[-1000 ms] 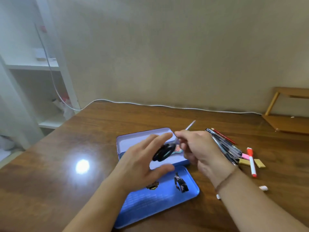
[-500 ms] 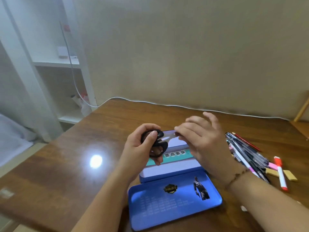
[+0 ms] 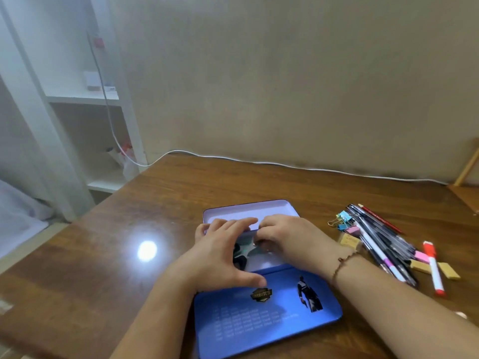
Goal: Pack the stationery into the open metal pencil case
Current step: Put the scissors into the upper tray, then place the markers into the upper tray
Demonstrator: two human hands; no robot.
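Scissors inside pencil case, beneath left hand fingers.

There is a single view, from a wide-angle camera worn on the person's head, looking forward and down across a wooden table toward a beige wall at the far edge. It sits close above the work: both forearms enter from the bottom edge, and the left hand and right hand meet near the centre, over the open pencil case. The lens takes in a white shelf unit at the far left and loose pens at the right; straight lines bow toward the edges. With no second view, nothing is shared between cameras
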